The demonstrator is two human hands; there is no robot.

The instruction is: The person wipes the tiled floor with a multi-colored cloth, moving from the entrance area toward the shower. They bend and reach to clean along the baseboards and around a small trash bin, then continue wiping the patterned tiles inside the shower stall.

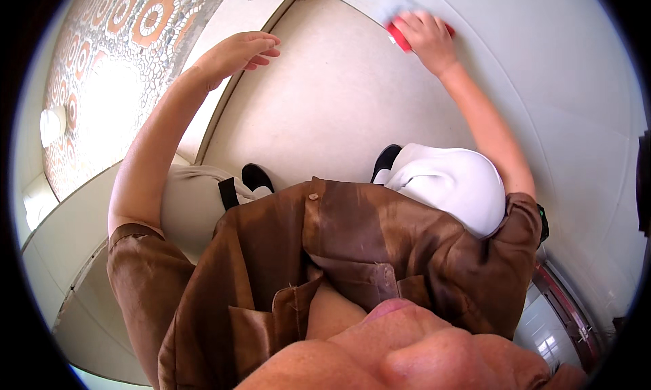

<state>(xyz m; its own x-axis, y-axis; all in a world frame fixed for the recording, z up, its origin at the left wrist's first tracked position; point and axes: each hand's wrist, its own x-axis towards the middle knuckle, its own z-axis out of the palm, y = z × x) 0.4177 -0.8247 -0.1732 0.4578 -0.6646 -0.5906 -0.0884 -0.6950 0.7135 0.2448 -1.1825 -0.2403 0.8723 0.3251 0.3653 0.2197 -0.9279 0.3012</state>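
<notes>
In my right hand (427, 41) is a small red object that looks like a scrub brush (400, 37), pressed to the white wall at the far right. My fingers wrap over its top and hide most of it. A whitish bit shows at its lower left end, and the area just beyond is blurred. My left hand (247, 51) hangs in the air at the far left, near the raised pale ledge (213, 71). Its fingers are loosely bent and apart, and nothing is in them.
Pale floor (332, 85) lies between the ledge and the smooth white wall (542, 71). Left of the ledge is a pebble mosaic floor (88, 78) with orange and white rings. My knees (447, 187) are bent, with dark shoes (386, 161) below. A dark-red framed edge (566, 309) stands at lower right.
</notes>
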